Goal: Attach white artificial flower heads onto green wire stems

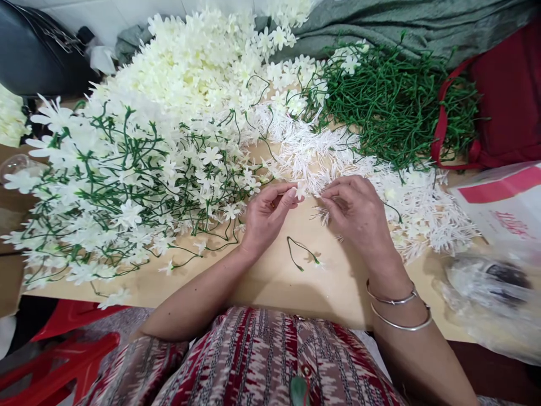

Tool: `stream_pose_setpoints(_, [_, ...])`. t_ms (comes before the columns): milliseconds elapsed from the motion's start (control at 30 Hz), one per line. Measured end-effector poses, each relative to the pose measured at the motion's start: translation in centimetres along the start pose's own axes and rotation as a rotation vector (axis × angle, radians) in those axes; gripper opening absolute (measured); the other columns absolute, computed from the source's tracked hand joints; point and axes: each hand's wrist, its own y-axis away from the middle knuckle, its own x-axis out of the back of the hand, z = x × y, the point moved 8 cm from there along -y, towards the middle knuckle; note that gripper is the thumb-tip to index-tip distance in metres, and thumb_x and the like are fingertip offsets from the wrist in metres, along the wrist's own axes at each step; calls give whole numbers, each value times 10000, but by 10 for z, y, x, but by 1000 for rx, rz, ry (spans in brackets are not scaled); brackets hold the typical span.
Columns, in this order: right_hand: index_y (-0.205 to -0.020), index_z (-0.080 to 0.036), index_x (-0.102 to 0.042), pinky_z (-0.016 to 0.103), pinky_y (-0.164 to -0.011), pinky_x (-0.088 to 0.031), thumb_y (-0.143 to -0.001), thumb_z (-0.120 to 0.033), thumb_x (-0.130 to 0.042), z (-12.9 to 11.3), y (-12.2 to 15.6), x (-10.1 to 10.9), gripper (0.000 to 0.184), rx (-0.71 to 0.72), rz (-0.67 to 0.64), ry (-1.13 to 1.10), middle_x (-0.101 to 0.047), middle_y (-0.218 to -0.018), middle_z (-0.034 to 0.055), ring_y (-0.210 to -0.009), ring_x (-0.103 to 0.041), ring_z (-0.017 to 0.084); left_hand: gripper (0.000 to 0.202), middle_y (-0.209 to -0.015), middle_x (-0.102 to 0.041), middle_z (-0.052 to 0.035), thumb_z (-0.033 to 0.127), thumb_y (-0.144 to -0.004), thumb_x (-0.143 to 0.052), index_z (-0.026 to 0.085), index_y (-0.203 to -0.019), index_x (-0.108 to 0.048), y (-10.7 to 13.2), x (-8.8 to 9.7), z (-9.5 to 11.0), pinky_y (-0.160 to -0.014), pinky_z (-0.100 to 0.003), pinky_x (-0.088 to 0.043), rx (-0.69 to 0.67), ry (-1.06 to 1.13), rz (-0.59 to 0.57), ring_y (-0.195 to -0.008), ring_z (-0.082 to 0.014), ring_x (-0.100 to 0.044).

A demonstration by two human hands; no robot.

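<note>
My left hand pinches a small white artificial flower between thumb and fingertips. Just to its right, my right hand has its thumb and fingers drawn together over white thread-like stamens. Whatever is between those fingertips is too small to make out. On the table below both hands lies a bent green plastic stem with a small pale tip. Beside my left forearm spreads a big heap of white flowers on green stems.
Loose cream blossoms are piled at the back. Bare green stems form a heap at the back right, near a red bag. A plastic bag lies at right. Red stools stand below the table's left edge.
</note>
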Motion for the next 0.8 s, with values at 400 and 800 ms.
stream_pose_setpoints(400, [-880,-247,-737,336,-718,-571,-918,-251,-688,-6,10,-12,62,-276,23,-342,-757,-822,2,-751,-687,175,220,-1068,-822,-66,423,-981,-754,246,-1095,-818,3,-7,6,-917,-351,-664,-83,-110,-75,-985,-184,-780])
stream_pose_setpoints(800, [-1036,-261,-741,355,-805,-629,-888,-227,-752,4,10,-2,151,-292,86,-304,-770,-897,14,-827,-726,192,231,-1119,-763,-79,383,-984,-748,202,-1126,-745,2,-9,-4,-1004,-350,-636,-63,-41,-71,-1018,-171,-763])
